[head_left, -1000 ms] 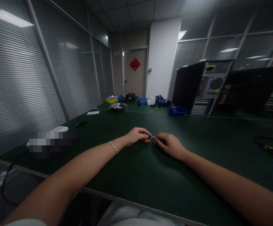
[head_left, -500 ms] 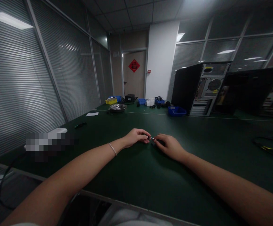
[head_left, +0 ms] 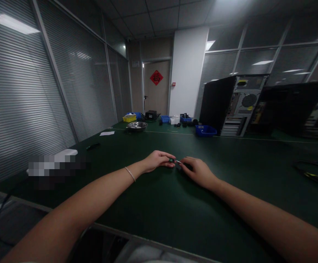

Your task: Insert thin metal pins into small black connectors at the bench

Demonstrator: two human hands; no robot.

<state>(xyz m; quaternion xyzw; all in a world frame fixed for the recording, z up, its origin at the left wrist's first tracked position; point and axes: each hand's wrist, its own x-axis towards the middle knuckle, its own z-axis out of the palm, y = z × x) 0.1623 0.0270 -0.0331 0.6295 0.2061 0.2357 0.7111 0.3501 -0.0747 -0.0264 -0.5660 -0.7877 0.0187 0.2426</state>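
A thin, pale bracelet [head_left: 130, 174] with a finely bumpy, bead-like outline circles the wrist [head_left: 137, 169] of the left hand [head_left: 159, 160]. Light grey clothing [head_left: 150, 252], softly creased, shows at the bottom edge, dim and blurred.

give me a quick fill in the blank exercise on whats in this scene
The slim tool is held in the ____ hand, its shiny shaft pointing toward the right hand. The bracelet is worn around the left ____. The diamond-shaped sign on the door is mainly ____. The tray nearest the computer tower is ____.

left; wrist; red; blue
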